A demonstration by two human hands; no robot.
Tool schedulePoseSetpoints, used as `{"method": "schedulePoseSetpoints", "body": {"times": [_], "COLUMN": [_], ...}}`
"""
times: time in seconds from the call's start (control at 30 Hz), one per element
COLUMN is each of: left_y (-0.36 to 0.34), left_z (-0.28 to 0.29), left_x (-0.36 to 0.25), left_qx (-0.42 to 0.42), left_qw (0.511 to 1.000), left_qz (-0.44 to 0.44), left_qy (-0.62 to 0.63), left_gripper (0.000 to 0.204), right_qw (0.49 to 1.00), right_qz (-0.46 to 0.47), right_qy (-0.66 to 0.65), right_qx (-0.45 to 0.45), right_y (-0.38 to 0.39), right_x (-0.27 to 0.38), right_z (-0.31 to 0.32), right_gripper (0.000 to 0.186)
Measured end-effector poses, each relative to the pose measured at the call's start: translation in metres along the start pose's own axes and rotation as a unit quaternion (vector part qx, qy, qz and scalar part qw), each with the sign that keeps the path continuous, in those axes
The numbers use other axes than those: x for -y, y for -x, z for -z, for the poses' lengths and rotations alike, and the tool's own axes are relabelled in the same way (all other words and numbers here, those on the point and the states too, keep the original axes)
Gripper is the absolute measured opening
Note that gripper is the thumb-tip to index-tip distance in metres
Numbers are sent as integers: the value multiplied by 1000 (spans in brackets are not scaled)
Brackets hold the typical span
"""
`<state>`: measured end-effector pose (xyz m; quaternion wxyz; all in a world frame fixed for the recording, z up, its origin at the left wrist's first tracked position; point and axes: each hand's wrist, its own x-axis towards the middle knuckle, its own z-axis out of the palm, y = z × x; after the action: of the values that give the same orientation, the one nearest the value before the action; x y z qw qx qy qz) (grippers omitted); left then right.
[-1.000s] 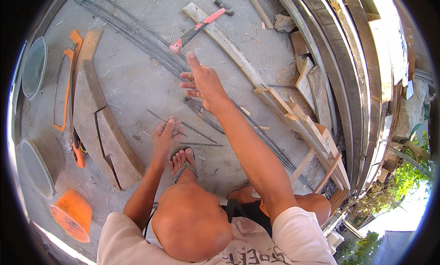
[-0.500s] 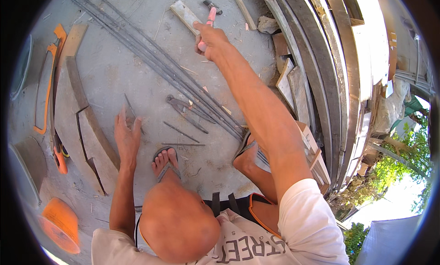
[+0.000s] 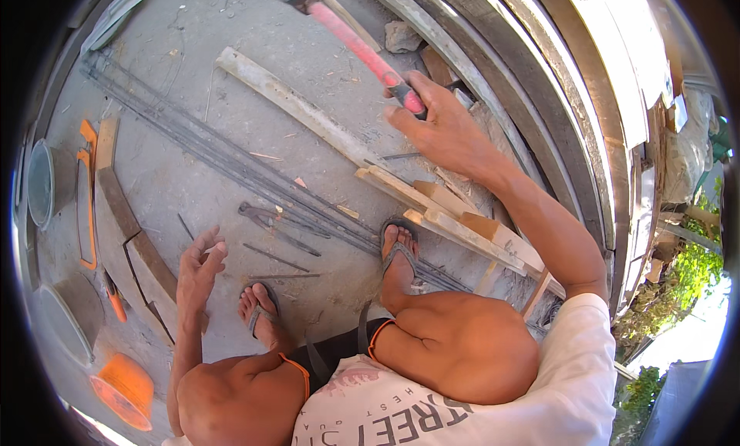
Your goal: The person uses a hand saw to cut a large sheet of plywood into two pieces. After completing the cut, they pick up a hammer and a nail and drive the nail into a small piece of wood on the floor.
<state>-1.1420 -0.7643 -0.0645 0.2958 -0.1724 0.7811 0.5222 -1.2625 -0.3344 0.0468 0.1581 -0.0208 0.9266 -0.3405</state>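
In my right hand (image 3: 451, 126) is a hammer (image 3: 362, 49), gripped near the end of its red and black handle, its dark head pointing away to the far left. My left hand (image 3: 202, 265) hangs at the left with its fingers loosely bent and apart, holding nothing I can see. Just beyond its fingertips is a short thin metal rod (image 3: 186, 227). Pincers (image 3: 281, 226) lie on the ground to the right of that hand. Two more short rods are nearby: a slanting one (image 3: 277, 257) and a level one (image 3: 284, 276) close to my left foot.
Long metal rods (image 3: 231, 180) run diagonally across the concrete floor. A wooden plank (image 3: 301, 111) leads to stacked timber pieces (image 3: 462, 234) near my right foot. Curved boards (image 3: 509, 84) line the right side. At left are an orange hacksaw (image 3: 87, 191), wood blocks (image 3: 142, 261) and an orange bucket (image 3: 123, 392).
My right hand has swung right with the hammer and lifted it from beside the plank. The view has shifted, showing both knees and more stacked timber. My left hand has drawn back from the short rod.
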Motion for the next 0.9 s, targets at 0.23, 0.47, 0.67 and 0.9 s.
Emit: {"method": "schedulePoseSetpoints", "body": {"times": [0.23, 0.47, 0.67, 0.9], "left_y": [9, -43, -58, -97], "left_z": [-27, -145, -271, -280], "left_x": [-115, -139, -110, -115], "left_qx": [116, 226, 17, 43], "left_qw": [962, 932, 997, 996], "left_qz": [4, 24, 47, 72], "left_qy": [-248, -283, 53, 4], "left_gripper": [66, 75, 90, 86], "right_qw": [988, 974, 984, 966], "right_qz": [34, 29, 14, -116], "right_qy": [-72, -64, -67, -120], "right_qx": [130, 217, 163, 200], "right_y": [-9, 3, 20, 33], "right_x": [-104, -138, -170, -196], "right_z": [-15, 10, 4, 6], "right_gripper": [45, 60, 63, 62]}}
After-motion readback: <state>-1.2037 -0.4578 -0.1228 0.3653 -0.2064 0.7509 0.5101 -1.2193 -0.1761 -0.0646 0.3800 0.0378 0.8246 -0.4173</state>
